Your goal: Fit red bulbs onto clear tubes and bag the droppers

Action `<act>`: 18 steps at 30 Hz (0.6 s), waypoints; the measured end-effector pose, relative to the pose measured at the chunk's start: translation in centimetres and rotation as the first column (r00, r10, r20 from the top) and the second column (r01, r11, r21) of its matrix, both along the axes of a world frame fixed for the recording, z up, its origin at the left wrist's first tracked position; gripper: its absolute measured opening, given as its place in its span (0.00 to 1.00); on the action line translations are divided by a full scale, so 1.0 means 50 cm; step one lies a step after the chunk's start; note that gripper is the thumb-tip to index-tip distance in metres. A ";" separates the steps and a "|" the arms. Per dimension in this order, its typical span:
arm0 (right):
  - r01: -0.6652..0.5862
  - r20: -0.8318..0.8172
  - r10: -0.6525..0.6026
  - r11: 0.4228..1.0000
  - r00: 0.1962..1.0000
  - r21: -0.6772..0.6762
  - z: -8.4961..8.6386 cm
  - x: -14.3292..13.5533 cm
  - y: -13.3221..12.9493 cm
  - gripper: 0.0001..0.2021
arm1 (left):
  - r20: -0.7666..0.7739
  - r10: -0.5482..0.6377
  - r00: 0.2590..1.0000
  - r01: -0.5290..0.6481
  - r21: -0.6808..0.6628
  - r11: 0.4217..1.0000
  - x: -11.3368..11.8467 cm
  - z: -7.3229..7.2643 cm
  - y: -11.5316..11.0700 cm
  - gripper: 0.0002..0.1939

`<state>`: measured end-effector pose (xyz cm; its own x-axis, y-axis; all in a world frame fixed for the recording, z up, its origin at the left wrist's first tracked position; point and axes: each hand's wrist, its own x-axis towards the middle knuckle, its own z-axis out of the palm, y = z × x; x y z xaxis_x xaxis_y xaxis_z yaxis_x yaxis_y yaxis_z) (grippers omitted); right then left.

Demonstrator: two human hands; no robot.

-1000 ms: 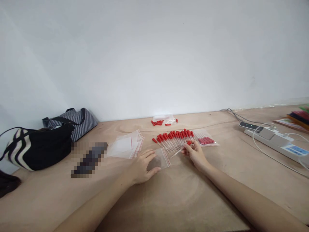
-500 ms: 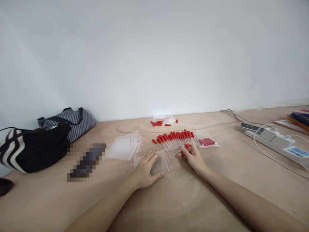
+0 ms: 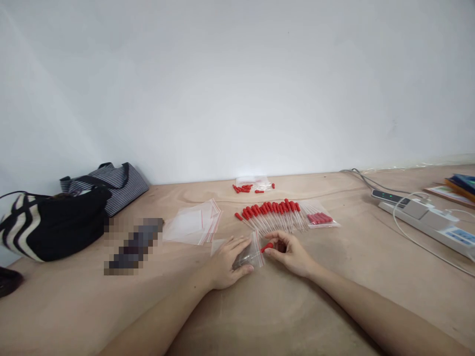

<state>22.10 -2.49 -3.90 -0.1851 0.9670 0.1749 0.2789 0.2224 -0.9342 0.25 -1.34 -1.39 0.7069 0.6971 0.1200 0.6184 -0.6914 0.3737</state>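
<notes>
A clear zip bag [image 3: 248, 257] lies under my left hand [image 3: 228, 259]. The fingers reach along its far edge and the thumb rests at its near edge, holding it between them, with its red-lined mouth facing right. My right hand [image 3: 291, 252] pinches one glass dropper by its red rubber bulb [image 3: 267, 246]. The glass tube points left at the bag's mouth; its tip is hard to make out. Just beyond the hands, a fanned row of droppers [image 3: 274, 210] with red bulbs lies on the wooden table [image 3: 282, 306].
A filled bag of droppers [image 3: 319, 217] sits right of the row. Empty zip bags [image 3: 189, 225] are stacked to the left, near a blurred dark object [image 3: 135, 247]. More red bulbs [image 3: 243, 188] lie by the wall. Bags [image 3: 67, 222] stand left; a power strip [image 3: 426, 220] with cables lies right.
My right hand has drawn the dropper out of the row, moving left and nearer to me, to the bag's mouth. The bag under my left hand now bulges more.
</notes>
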 end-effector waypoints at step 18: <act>-0.159 0.175 0.120 0.961 0.977 0.228 0.021 -0.011 -0.002 0.06 | 0.053 -0.020 0.998 0.018 0.045 0.999 0.012 -0.001 -0.003 0.26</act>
<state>21.57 -2.58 -2.83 -0.3593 0.8628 0.3557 0.3688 0.4815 -0.7951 0.82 -1.49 -1.42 0.7116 0.6768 0.1887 0.5849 -0.7194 0.3746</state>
